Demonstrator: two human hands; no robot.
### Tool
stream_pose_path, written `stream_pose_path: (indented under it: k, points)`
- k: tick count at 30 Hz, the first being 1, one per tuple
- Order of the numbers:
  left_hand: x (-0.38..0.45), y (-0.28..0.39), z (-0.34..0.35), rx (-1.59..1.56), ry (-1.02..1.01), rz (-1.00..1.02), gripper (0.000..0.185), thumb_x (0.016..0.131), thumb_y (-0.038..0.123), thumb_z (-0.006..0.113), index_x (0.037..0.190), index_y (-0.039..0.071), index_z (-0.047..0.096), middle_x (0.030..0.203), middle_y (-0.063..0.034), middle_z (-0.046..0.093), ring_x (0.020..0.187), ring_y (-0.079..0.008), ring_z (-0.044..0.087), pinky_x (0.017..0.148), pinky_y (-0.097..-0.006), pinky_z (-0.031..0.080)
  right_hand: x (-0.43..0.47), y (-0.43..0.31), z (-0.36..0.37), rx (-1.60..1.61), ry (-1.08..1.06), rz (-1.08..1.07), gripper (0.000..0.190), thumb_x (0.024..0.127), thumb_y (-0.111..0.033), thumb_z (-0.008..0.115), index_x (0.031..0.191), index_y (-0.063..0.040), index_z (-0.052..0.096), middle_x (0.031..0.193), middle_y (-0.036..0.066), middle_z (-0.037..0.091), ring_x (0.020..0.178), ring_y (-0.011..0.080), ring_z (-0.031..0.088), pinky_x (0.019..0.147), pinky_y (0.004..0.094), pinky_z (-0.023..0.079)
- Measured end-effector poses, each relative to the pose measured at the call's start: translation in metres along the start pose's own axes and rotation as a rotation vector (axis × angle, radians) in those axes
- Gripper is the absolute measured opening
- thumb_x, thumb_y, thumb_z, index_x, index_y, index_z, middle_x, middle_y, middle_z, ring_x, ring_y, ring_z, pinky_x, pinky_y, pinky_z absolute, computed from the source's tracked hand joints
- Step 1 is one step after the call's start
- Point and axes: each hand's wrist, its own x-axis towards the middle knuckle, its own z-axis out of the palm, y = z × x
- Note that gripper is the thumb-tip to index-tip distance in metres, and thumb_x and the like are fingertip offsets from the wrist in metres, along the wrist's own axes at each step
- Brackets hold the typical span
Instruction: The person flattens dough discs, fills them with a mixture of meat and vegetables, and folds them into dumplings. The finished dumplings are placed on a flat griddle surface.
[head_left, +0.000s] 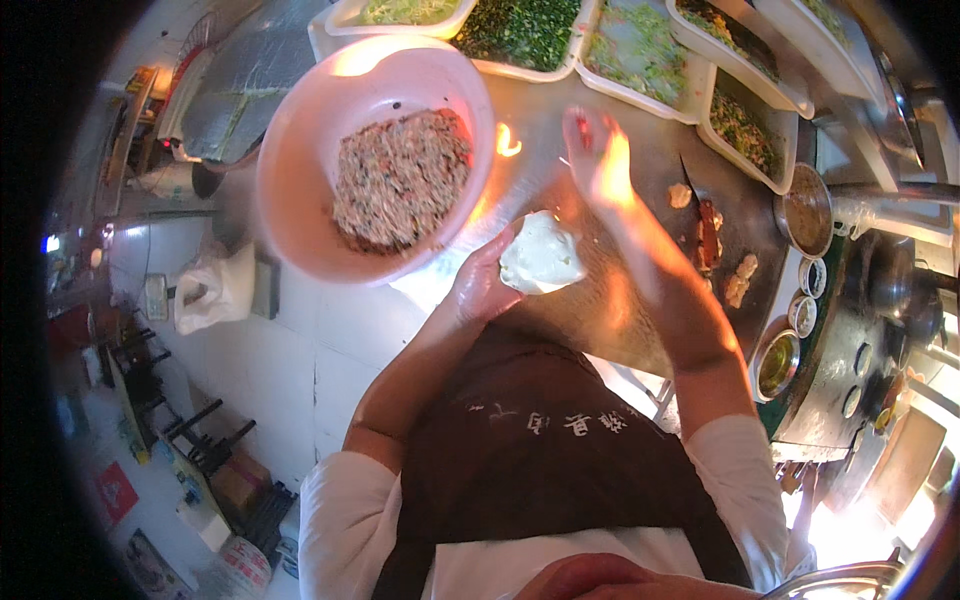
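Note:
On my left hand rests a flattened, glossy piece of white dough, with the thumb along its edge. My right hand is raised over the metal worktable, beyond the dough and apart from it. Its fingers look curled and reddish in the strong light. A small pale tip shows beside them, and I cannot make out whether the hand holds something. Left of both hands stands a large pink plastic bowl, with a mound of speckled minced filling inside.
White plastic trays of chopped greens line the worktable's far side. Right of my right arm lie a reddish-brown handled tool and dough scraps. Farther right are a metal bowl, small bowls and a bowl of yellowish liquid.

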Motion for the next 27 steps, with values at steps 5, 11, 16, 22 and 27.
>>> stream_pose_path:
  k: [5, 11, 16, 22, 27]
  points:
    - [-0.002, 0.103, 0.034, -0.047, -0.078, 0.058, 0.050, 0.097, 0.031, 0.051, 0.139, 0.004, 0.040, 0.138, -0.0134, 0.050, 0.129, -0.0293, 0.046, 0.111, -0.0500, 0.032, 0.161, 0.057, 0.095, -0.341, 0.022, -0.123, 0.041, 0.091, -0.037, 0.055, 0.111, -0.003, 0.064, 0.108, 0.017, 0.067, 0.100, 0.0359, 0.064, 0.085, 0.0422, 0.051]
    - [0.014, 0.197, 0.013, 0.021, 0.041, 0.143, 0.054, 0.097, 0.032, 0.052, 0.141, 0.005, 0.037, 0.139, -0.0117, 0.048, 0.129, -0.0290, 0.046, 0.109, -0.0492, 0.034, 0.220, 0.027, 0.168, -0.714, -0.691, 0.171, 0.039, 0.091, -0.036, 0.052, 0.112, -0.006, 0.066, 0.113, 0.017, 0.065, 0.103, 0.0337, 0.063, 0.089, 0.0406, 0.051]
    - [0.035, 0.219, -0.009, 0.127, 0.027, 0.163, 0.052, 0.098, 0.031, 0.048, 0.141, 0.006, 0.036, 0.140, -0.0111, 0.046, 0.130, -0.0285, 0.045, 0.109, -0.0490, 0.034, 0.230, 0.015, 0.200, -0.075, -0.205, -0.186, 0.031, 0.082, -0.023, 0.067, 0.109, -0.008, 0.068, 0.101, 0.014, 0.070, 0.089, 0.0240, 0.067, 0.077, 0.0375, 0.055]
    - [0.055, 0.224, -0.001, 0.077, 0.109, 0.119, 0.051, 0.098, 0.033, 0.048, 0.140, 0.004, 0.037, 0.136, -0.0129, 0.049, 0.127, -0.0285, 0.048, 0.108, -0.0473, 0.036, 0.223, 0.028, 0.196, 0.190, -0.537, -0.329, 0.038, 0.078, -0.025, 0.072, 0.112, -0.007, 0.067, 0.102, 0.013, 0.069, 0.090, 0.0225, 0.066, 0.078, 0.0370, 0.054]
    - [0.078, 0.220, -0.002, 0.134, 0.050, 0.226, 0.045, 0.099, 0.029, 0.048, 0.136, 0.003, 0.042, 0.132, -0.0136, 0.053, 0.123, -0.0277, 0.051, 0.106, -0.0465, 0.039, 0.228, 0.040, 0.199, 0.338, -0.714, -0.186, 0.045, 0.074, -0.026, 0.076, 0.114, -0.007, 0.065, 0.103, 0.012, 0.069, 0.091, 0.0212, 0.066, 0.079, 0.0365, 0.053]
